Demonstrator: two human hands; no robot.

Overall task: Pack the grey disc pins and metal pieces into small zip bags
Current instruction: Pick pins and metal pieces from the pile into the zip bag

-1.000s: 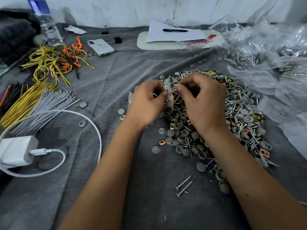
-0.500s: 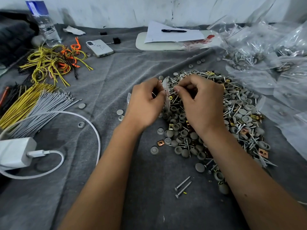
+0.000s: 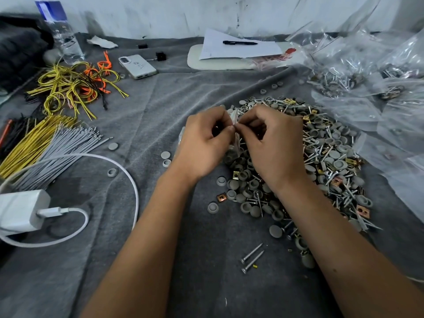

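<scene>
At the centre of the frame, we hold a small clear plastic zip bag (image 3: 234, 115) upright between both hands, its long axis running up and down and its mouth uppermost. Our left hand (image 3: 203, 145) pinches one lip, our right hand (image 3: 273, 145) pinches the other, fingers (image 3: 226, 130) curled and fingertips almost meeting; what lies inside the bag we cannot tell. Directly beneath and to the right of the right hand spreads the heap of grey plastic disc pins, silver screws and copper-coloured square metal pieces (image 3: 325, 157) on the grey cloth-covered tabletop (image 3: 146, 115). We judge the right hand nearer that heap, so it should fetch while the left keeps the bag.
</scene>
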